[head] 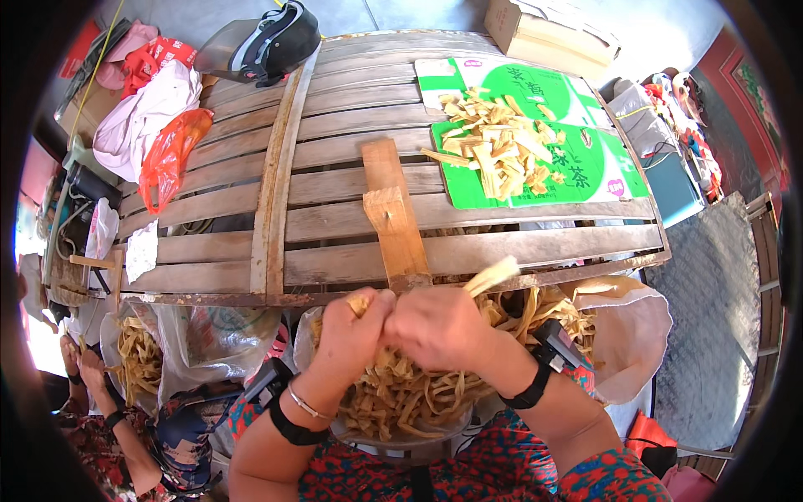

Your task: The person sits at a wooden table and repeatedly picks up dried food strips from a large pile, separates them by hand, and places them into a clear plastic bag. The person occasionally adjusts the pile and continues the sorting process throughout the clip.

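My left hand (354,332) and my right hand (439,323) meet at the near edge of a slatted wooden table (339,270), thumbs close together. A pale dried plant strip (492,276) sticks out above my right hand, which is closed around it. The end of a yellowish piece (358,305) shows in my left fist. Below my hands a bowl is heaped with curled dried strips (408,401). Just beyond them lies a wooden board (395,232) with a block on it. Farther off, short cut pieces (495,144) are piled on flattened green cardboard (590,169).
An open sack of strips (627,339) stands right of the bowl. A black helmet (276,44), a red plastic bag (172,154) and a carton (552,37) rest at the table's far and left parts. At the left, another person's hands (88,364) work near another sack (138,357).
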Available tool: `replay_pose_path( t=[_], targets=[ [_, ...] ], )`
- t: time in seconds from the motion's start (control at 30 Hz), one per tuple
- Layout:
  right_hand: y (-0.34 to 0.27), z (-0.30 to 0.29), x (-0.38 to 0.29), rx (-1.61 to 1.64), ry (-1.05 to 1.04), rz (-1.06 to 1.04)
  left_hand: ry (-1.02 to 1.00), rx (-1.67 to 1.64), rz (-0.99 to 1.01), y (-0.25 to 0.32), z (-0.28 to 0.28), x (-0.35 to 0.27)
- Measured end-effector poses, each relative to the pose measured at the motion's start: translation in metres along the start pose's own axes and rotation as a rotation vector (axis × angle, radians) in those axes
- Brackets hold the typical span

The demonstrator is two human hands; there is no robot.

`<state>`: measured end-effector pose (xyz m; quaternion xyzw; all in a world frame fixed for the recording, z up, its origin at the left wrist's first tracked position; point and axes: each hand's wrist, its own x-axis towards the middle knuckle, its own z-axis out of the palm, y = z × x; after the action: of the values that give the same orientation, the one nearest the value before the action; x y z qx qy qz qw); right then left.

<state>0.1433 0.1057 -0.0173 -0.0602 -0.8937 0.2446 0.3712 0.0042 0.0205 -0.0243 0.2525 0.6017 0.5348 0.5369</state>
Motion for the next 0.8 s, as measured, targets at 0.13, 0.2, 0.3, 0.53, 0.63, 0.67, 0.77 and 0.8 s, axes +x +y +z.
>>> replay_pose_path(
  t=[0.13, 0.2, 0.3, 0.53, 0.63, 0.67, 0.77, 0.8],
  targets=[
    [-0.018, -0.022, -0.003, 0.031, -0.005, -0.092, -0.388, 0.142, -0.276, 0.003, 0.001, -0.019],
    [-0.013, -0.033, 0.0, -0.056, 0.114, -0.034, -0.813, 0.229, -0.217, 0.011, -0.003, -0.024],
    [-0.006, -0.041, 0.002, -0.191, 0.165, 0.227, -1.062, 0.16, -0.048, 0.027, -0.007, -0.029],
    [-0.01, -0.011, -0.013, 0.793, -0.255, 0.986, -0.411, 0.807, 0.793, 0.043, -0.015, -0.012],
    [-0.013, -0.001, -0.018, 1.362, -0.248, 1.294, -0.345, 1.03, 1.043, 0.037, -0.018, -0.011],
    [-0.016, 0.003, -0.02, 1.46, -0.226, 1.37, -0.338, 0.99, 1.094, 0.034, -0.017, -0.012],
    [-0.024, 0.008, -0.023, 1.674, -0.184, 1.443, -0.273, 0.869, 1.2, 0.025, -0.013, -0.014],
    [-0.026, 0.008, -0.023, 1.707, -0.18, 1.437, -0.275, 0.857, 1.231, 0.023, -0.013, -0.014]
  ],
)
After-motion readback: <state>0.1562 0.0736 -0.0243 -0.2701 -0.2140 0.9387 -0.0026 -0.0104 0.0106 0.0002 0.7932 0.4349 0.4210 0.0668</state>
